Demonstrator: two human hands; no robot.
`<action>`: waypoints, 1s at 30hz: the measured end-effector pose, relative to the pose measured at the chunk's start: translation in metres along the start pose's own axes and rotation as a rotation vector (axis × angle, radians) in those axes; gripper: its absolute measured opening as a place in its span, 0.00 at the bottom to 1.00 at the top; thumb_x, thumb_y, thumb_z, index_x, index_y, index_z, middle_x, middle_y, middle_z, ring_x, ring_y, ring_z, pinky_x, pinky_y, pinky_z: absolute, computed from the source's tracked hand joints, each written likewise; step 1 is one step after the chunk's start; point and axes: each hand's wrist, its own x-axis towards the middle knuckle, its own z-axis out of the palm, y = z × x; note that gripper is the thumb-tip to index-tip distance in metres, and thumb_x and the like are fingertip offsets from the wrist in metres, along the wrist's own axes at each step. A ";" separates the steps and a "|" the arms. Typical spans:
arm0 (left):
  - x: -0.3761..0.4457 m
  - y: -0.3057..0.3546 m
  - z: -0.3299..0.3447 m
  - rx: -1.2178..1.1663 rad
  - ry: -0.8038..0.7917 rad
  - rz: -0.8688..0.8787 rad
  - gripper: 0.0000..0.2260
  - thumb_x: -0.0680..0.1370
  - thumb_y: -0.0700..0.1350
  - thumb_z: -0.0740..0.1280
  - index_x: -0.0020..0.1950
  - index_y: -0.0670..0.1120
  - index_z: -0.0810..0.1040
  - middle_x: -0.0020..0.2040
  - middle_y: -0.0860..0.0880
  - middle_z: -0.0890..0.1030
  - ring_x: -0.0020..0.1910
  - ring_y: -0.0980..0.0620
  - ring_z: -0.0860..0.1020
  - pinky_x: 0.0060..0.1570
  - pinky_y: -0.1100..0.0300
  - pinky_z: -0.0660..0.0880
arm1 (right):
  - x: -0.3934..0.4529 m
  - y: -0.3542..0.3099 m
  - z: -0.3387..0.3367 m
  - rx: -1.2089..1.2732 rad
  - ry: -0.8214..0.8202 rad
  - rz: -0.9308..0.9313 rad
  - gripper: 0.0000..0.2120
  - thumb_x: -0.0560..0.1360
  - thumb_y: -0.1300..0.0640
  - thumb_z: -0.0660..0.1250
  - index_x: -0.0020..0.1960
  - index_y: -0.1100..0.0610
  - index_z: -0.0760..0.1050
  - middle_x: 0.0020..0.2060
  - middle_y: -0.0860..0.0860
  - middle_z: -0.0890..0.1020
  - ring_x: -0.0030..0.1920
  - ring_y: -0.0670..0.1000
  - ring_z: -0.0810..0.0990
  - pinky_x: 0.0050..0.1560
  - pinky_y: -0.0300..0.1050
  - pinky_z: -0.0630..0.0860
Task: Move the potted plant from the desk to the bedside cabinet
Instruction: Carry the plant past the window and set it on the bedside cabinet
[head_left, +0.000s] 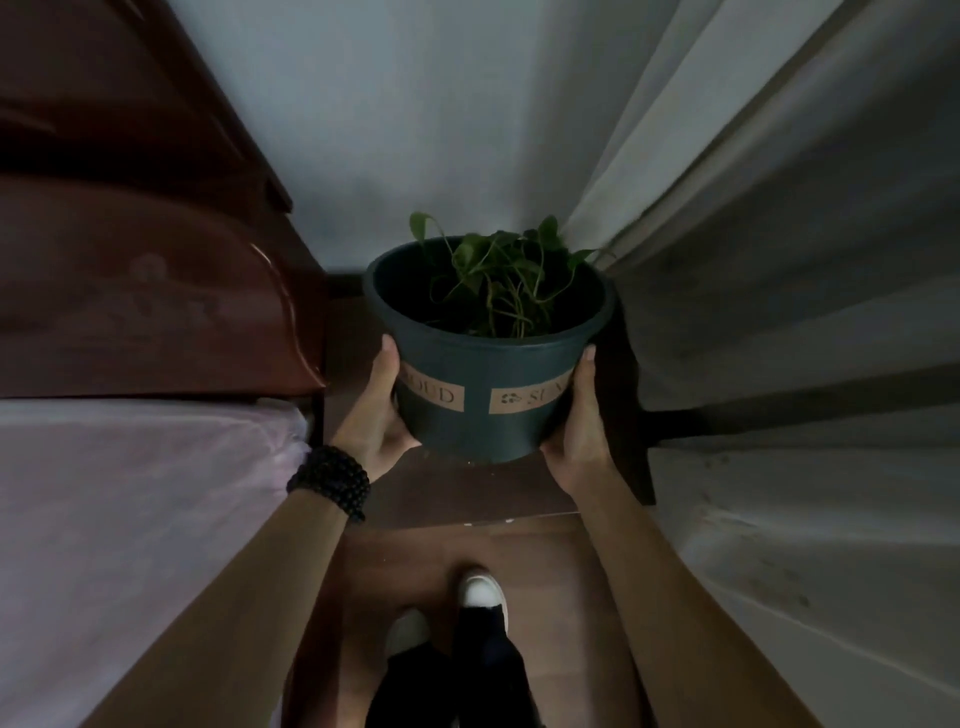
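Note:
The potted plant (483, 358) is a dark green round pot with tan lettered labels and thin green leafy stems. My left hand (376, 415) clasps its left side and my right hand (579, 421) clasps its right side, thumbs up along the wall of the pot. The pot is over the dark wooden top of the bedside cabinet (467, 493), with its base at or just above that surface; I cannot tell whether it touches. A black bead bracelet (330, 483) is on my left wrist.
The dark red wooden headboard (156, 291) and the bed with a pale sheet (130, 519) lie close on the left. Pale curtains (779, 312) hang close on the right. A grey wall is behind. My feet in white-toed shoes (480, 590) stand on the wooden floor.

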 end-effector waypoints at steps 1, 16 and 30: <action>0.015 -0.005 -0.005 0.008 0.002 0.001 0.40 0.72 0.72 0.61 0.82 0.56 0.68 0.80 0.49 0.75 0.78 0.44 0.72 0.75 0.29 0.68 | 0.012 0.010 -0.004 0.005 0.010 -0.006 0.43 0.69 0.22 0.62 0.79 0.41 0.70 0.76 0.46 0.77 0.77 0.51 0.72 0.79 0.61 0.68; 0.087 -0.044 -0.053 -0.003 -0.014 0.017 0.47 0.67 0.73 0.74 0.83 0.58 0.67 0.77 0.52 0.79 0.74 0.49 0.79 0.58 0.46 0.84 | 0.088 0.069 -0.037 0.076 0.031 -0.012 0.30 0.78 0.31 0.63 0.72 0.47 0.79 0.72 0.52 0.82 0.74 0.54 0.77 0.78 0.63 0.69; 0.052 -0.023 -0.031 -0.289 0.011 -0.024 0.36 0.75 0.79 0.53 0.78 0.65 0.72 0.80 0.49 0.74 0.77 0.39 0.71 0.76 0.21 0.53 | 0.054 0.039 -0.021 0.289 0.019 0.149 0.45 0.73 0.21 0.55 0.83 0.42 0.61 0.81 0.53 0.69 0.76 0.59 0.70 0.79 0.67 0.63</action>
